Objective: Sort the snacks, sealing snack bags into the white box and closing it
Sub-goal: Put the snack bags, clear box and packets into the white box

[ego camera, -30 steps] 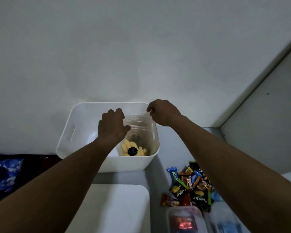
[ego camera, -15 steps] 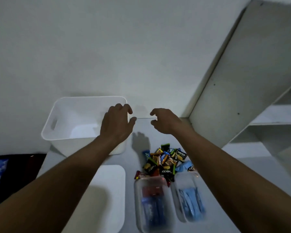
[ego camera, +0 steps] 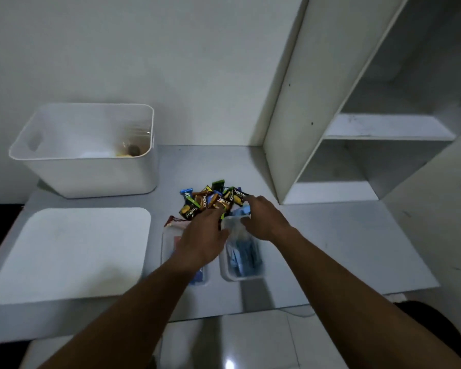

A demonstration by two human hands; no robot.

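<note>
The white box (ego camera: pixel 91 177) stands open at the back left, with a clear bag of yellow snacks (ego camera: pixel 129 151) inside by its right wall. Its white lid (ego camera: pixel 69 254) lies flat in front of it. A pile of small snack packets (ego camera: pixel 210 202) sits mid-table. In front of the pile lie two clear bags: one with red and blue snacks (ego camera: pixel 169 243), one with blue packets (ego camera: pixel 244 258). My left hand (ego camera: pixel 201 239) hovers over the first bag, fingers stretched toward the pile. My right hand (ego camera: pixel 264 222) is at the mouth of the blue-packet bag, thumb on its rim and fingertips touching the pile.
A white shelf unit (ego camera: pixel 370 129) with open compartments stands at the right on the grey table (ego camera: pixel 343 249). The wall rises behind the box. The table's front edge runs below my forearms, with tiled floor (ego camera: pixel 250 342) beyond it.
Both hands have left the white box, where they set the yellow-snack bag, and moved right and toward me to the pile and the two bags. My view has swung down and right.
</note>
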